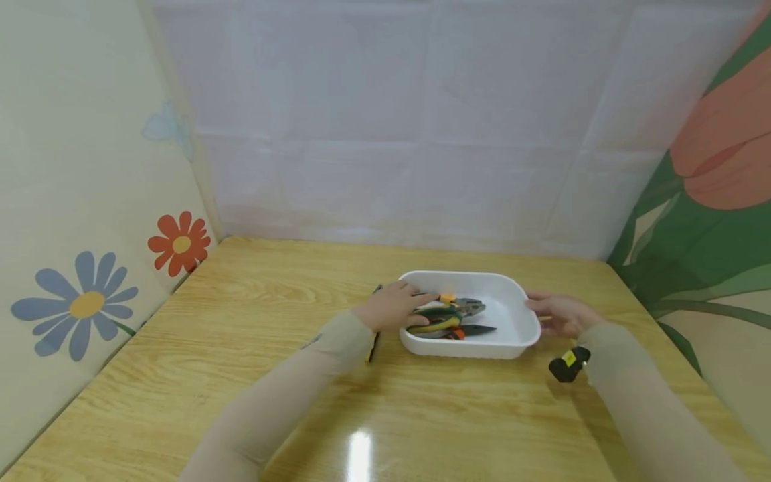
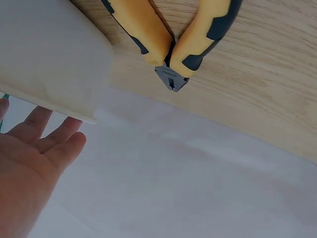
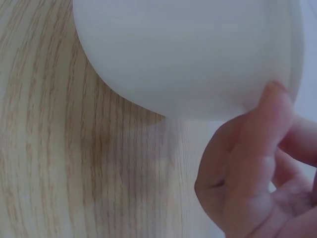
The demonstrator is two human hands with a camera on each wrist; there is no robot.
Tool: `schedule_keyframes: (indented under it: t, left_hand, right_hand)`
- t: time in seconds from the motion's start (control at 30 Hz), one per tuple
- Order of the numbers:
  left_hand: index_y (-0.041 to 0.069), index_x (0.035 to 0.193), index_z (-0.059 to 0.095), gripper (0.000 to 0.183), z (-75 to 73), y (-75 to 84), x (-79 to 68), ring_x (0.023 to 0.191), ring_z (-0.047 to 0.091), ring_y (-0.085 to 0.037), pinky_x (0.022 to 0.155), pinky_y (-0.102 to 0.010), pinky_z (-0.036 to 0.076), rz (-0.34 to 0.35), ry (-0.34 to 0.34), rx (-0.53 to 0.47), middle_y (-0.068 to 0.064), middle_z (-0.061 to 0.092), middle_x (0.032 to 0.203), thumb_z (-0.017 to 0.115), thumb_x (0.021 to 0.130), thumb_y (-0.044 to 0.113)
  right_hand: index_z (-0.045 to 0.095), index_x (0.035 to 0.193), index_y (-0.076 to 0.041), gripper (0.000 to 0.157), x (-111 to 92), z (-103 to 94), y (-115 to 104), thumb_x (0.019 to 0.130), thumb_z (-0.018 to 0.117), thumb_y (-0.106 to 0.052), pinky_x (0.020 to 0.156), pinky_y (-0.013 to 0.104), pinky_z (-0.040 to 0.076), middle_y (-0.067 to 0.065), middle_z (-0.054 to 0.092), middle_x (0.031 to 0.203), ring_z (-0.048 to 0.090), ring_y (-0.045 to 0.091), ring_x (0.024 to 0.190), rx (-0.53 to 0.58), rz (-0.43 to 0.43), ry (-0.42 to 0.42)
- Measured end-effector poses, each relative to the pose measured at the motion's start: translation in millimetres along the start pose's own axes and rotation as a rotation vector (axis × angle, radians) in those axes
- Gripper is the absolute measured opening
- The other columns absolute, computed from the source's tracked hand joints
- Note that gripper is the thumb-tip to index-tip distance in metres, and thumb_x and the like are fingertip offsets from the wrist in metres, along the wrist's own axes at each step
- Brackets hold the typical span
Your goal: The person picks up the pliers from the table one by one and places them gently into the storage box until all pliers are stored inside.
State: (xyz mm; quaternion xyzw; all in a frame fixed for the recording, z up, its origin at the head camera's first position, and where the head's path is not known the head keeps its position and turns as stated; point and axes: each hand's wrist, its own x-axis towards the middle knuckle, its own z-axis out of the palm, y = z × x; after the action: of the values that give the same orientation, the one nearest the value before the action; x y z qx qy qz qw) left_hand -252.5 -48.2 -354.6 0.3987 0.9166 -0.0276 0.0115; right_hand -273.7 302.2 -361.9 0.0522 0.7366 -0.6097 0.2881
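Observation:
A white plastic tray [image 1: 512, 321] sits on the table with several pliers in its left half. My left hand [image 1: 388, 306] reaches over the tray's left rim, thumb and fingers spread above the green-and-yellow handles of one pair of pliers [image 1: 442, 323]. In the left wrist view its fingers look relaxed, with some tips hidden behind the rim. My right hand [image 1: 563, 313] holds the right end of the tray, one fingertip pressed to the outer wall in the right wrist view. Yellow-and-black pliers [image 2: 173, 59] lie outside the tray, partly under my left wrist.
A black-and-yellow tape measure [image 1: 569, 365] is near my right sleeve. The wooden table [image 1: 253, 301] meets a white cloth backdrop [image 1: 337, 187] behind the tray. Flower-patterned panels [image 1: 78, 201] stand at both sides.

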Motion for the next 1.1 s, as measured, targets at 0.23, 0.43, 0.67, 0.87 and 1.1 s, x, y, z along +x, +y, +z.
schedule_keyframes:
  t: [0.23,0.43,0.67,0.87,1.1]
  left_hand:
    - [0.015,0.157,0.036,0.060,1.8,-7.6,-7.8,0.137,0.045,-0.030,0.115,-0.046,0.035,-0.041,0.012,-0.102,-0.014,0.049,0.147,0.052,0.104,0.039]
    - [0.013,0.155,0.038,0.060,0.9,-10.5,-17.4,0.141,0.040,-0.035,0.119,-0.048,0.029,-0.086,0.045,-0.175,-0.019,0.044,0.153,0.055,0.103,0.037]
    - [0.010,0.155,0.038,0.062,3.4,-12.2,-30.8,0.141,0.038,-0.040,0.118,-0.050,0.029,-0.100,0.112,-0.213,-0.025,0.041,0.152,0.057,0.102,0.037]
    - [0.003,0.154,0.038,0.064,8.0,-14.7,-44.4,0.139,0.039,-0.043,0.116,-0.052,0.031,-0.100,0.201,-0.241,-0.030,0.041,0.148,0.059,0.101,0.033]
    - [-0.003,0.153,0.035,0.071,12.5,-15.0,-56.7,0.137,0.041,-0.044,0.115,-0.052,0.033,-0.167,0.248,-0.248,-0.030,0.044,0.145,0.064,0.098,0.033]
  right_hand:
    - [-0.002,0.159,-0.004,0.073,-1.4,2.0,-0.9,0.106,0.047,-0.016,0.083,0.030,0.056,0.015,0.048,0.131,0.059,0.012,0.092,-0.007,0.008,0.014]
    - [-0.002,0.159,-0.004,0.071,-1.1,2.7,-1.9,0.107,0.045,-0.017,0.083,0.029,0.055,0.026,0.036,0.144,0.058,0.014,0.094,-0.011,0.014,0.018]
    - [-0.001,0.159,-0.005,0.071,-1.3,2.5,-1.8,0.107,0.045,-0.018,0.083,0.029,0.055,0.025,0.037,0.144,0.058,0.014,0.094,-0.028,0.018,0.029]
    - [0.000,0.159,-0.006,0.071,-1.6,2.0,-0.9,0.106,0.047,-0.017,0.082,0.028,0.055,0.012,0.050,0.127,0.059,0.014,0.092,0.010,0.024,0.030]
    - [0.002,0.160,-0.007,0.072,-2.0,2.8,-0.9,0.106,0.048,-0.016,0.080,0.028,0.056,0.000,0.057,0.109,0.061,0.014,0.091,0.041,0.030,0.037]
